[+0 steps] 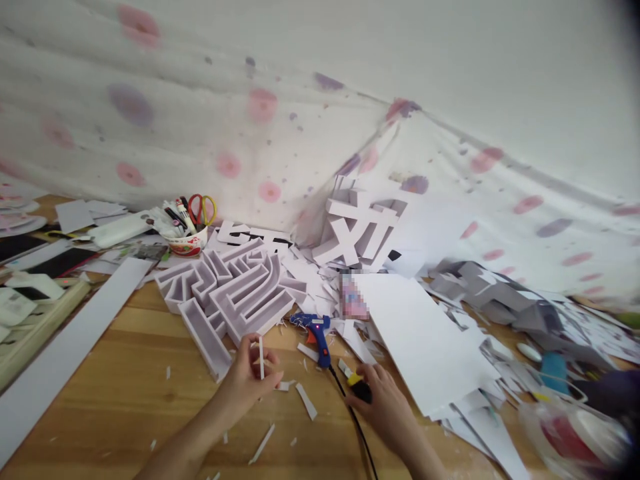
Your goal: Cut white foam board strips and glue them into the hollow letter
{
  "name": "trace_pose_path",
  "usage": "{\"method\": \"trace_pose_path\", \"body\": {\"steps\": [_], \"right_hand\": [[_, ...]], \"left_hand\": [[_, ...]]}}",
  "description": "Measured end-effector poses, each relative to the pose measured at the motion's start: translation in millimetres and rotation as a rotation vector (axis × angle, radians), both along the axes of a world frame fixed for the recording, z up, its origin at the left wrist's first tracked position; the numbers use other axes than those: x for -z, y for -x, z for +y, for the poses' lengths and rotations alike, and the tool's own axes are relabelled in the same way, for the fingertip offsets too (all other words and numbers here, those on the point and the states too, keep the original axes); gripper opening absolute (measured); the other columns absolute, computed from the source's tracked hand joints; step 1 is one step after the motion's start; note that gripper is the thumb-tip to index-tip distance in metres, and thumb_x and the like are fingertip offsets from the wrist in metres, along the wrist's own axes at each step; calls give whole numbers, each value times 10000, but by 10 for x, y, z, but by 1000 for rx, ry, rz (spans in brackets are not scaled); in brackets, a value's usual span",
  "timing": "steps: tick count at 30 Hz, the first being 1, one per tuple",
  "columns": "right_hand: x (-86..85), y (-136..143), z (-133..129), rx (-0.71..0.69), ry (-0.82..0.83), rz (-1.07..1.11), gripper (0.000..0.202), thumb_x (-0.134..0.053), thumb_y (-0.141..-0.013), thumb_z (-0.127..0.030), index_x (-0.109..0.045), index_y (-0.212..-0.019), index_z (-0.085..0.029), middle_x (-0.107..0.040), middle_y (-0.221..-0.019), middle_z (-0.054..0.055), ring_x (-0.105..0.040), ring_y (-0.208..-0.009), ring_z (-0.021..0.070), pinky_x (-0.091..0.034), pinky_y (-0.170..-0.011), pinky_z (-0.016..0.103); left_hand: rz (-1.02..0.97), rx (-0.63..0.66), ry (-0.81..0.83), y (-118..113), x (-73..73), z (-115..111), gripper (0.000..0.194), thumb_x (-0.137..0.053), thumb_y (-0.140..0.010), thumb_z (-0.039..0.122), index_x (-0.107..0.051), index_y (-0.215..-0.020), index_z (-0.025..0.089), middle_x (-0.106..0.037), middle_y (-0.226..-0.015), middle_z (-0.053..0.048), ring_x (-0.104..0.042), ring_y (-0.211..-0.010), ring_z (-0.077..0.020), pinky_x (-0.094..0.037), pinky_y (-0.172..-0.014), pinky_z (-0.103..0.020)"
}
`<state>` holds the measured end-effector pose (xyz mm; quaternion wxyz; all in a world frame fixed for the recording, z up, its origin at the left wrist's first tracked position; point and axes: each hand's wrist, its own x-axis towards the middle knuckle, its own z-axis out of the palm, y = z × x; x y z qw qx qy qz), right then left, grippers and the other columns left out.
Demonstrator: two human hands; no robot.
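Note:
Pinched upright in my left hand (256,368) is a thin white strip (261,358), just in front of a hollow white foam-board character (240,287). My right hand (384,399) has its fingers round a black and yellow utility knife (359,387) at the table surface. Between and beyond my hands lies a blue glue gun (318,331) with a small light glowing on it. Its black cord passes beside my right hand. Small white scraps (306,401) are scattered near both hands.
White boards (425,340) are stacked at the right. Another white character (357,227) leans against the curtained wall. A bowl (187,241) of pens and scissors stands at the back left. A long white strip (75,353) lies left. A plastic container (575,433) is at the lower right.

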<state>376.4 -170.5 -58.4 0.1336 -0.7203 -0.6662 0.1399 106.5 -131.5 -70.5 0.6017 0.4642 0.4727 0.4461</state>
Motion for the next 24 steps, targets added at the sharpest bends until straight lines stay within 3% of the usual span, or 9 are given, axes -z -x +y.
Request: {"method": "trace_pose_path", "body": {"steps": [2, 5, 9, 11, 14, 16, 19, 24], "right_hand": [[90, -98, -77, -6, 2, -57, 266, -634, -667, -269, -569, -919, -217, -586, -950, 55, -577, -901, 226, -429, -785, 313], [161, -113, -106, -1, -10, -112, 249, -618, -700, -257, -556, -934, -198, -582, -951, 69, -573, -913, 229, -422, -808, 314], [178, -114, -55, 85, 40, -200, 199, -596, -737, -279, -554, -908, -188, -589, -928, 93, -582, -927, 259, -422, -809, 337], [179, -135, -39, 112, 84, -184, 180, -556, -772, -297, -551, -912, -184, -595, -927, 103, -590, -932, 270, -426, -807, 353], [126, -138, -40, 121, 80, -62, 189, -488, -815, -326, -533, -943, -194, -589, -974, 104, -609, -898, 257, -446, -777, 354], [23, -73, -47, 58, 2, 76, 215, -457, -835, -336, -512, -998, -206, -573, -1018, 95, -611, -889, 227, -455, -779, 331], [-196, 158, -35, -179, -105, 267, 247, -446, -854, -288, -481, -1085, -211, -565, -1055, 86, -577, -958, 195, -441, -836, 296], [-417, 720, 100, -466, -145, 276, 291, -549, -798, -222, -493, -1082, -202, -611, -993, 76, -573, -905, 202, -436, -780, 296]], "left_hand": [[-61, -2, 23, -36, -8, 0, 515, -693, -562, 234, -332, -927, 270, -496, -747, 93, -500, -512, -62, -417, -500, -219], [-149, 35, 90, -43, -136, -14, 582, -773, -523, 266, -398, -968, 258, -464, -749, 84, -443, -569, -54, -415, -576, -223], [-286, 82, 178, 10, -350, -17, 773, -792, -441, 554, -451, -1068, 256, -417, -787, 54, -385, -589, -59, -359, -534, -211], [-350, 74, 248, 35, -413, -1, 706, -623, -556, 717, -490, -1057, 238, -408, -776, 37, -360, -568, -66, -329, -500, -218], [-418, 36, 345, 40, -438, 31, 557, -475, -715, 699, -532, -972, 207, -409, -751, 28, -351, -550, -65, -294, -474, -212], [-425, 3, 330, 14, -424, 41, 486, -583, -697, 622, -535, -931, 199, -401, -730, 43, -331, -532, -48, -247, -452, -189], [-387, -18, 265, -55, -404, 25, 471, -664, -642, 586, -527, -854, 188, -367, -663, 70, -281, -485, -30, -180, -421, -169], [-349, -88, 218, -131, -441, -49, 474, -646, -640, 611, -514, -792, 183, -337, -588, 88, -252, -441, -28, -151, -388, -165]]}}
